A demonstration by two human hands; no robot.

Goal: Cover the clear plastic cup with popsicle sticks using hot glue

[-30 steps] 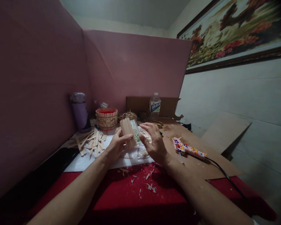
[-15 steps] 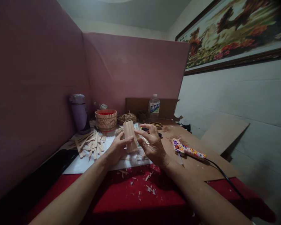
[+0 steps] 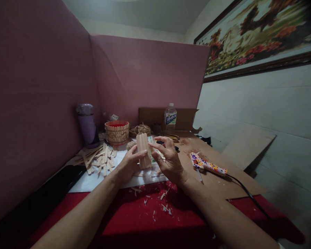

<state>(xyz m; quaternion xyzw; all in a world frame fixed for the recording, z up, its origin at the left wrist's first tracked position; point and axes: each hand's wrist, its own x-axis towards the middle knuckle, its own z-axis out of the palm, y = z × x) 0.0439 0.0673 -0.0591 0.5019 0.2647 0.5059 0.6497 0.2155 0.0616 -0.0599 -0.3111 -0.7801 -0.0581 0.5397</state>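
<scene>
My left hand (image 3: pixel 131 162) is closed around a piece made of wooden craft sticks (image 3: pixel 143 147), set side by side with rounded tops. Its thumb lies across the front of the sticks, and the piece stands nearly upright. At the right edge of this piece is my right hand (image 3: pixel 168 160), fingers spread and bent, with the index fingertip touching or very close to the sticks. Whatever lies behind the piece is mostly hidden. Loose craft sticks (image 3: pixel 103 159) are heaped on white paper (image 3: pixel 80 185) to the left. A ball of twine (image 3: pixel 131 145) sits just behind my left hand.
A flower-patterned glue gun (image 3: pixel 207 166) with a black cord lies on cardboard (image 3: pixel 223 188) at right. Behind are a stick-sided basket (image 3: pixel 117 134), a purple flask (image 3: pixel 87 126), coiled twine (image 3: pixel 142 129) and a bottle (image 3: pixel 170 119). Wood scraps litter the red cloth (image 3: pixel 134 221).
The view has shifted very slightly. Both hands keep almost the same pose around the craft-stick piece.
</scene>
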